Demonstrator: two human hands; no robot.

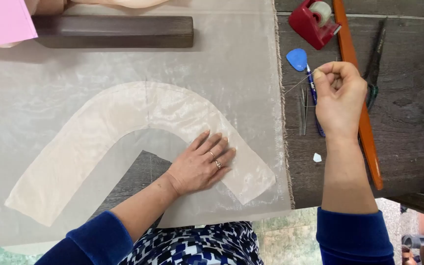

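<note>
Dark wooden table (408, 122), sheer pale fabric (231, 54) spread across its left and middle, frayed edge running down near the right hand.

Right hand (338, 95): fingertips pinched shut on a fine thread (296, 85), drawn taut down-left toward the frayed edge; whether a needle is held, cannot tell. Just left of that hand, a blue-handled pen (313, 93), a blue teardrop-shaped chalk piece (297, 59) and slim metal tweezers (303, 112). Just right, partly under the wrist, a long orange ruler (369, 142); beyond it, dark scissors (375, 61). Farther off, a red tape dispenser (312, 22). Nearer, a small white chip (317, 157) on bare wood.

Left hand (203, 164): fingers spread flat, rings on one, pressing down on a curved peach-coloured fabric piece (119, 122) lying on the sheer cloth, at its right arm near the bend.

At the far edge, a dark wooden block (119, 32) weighing on the cloth, a pink sheet (1, 22) at the far left corner. Blue sleeves at both forearms.
</note>
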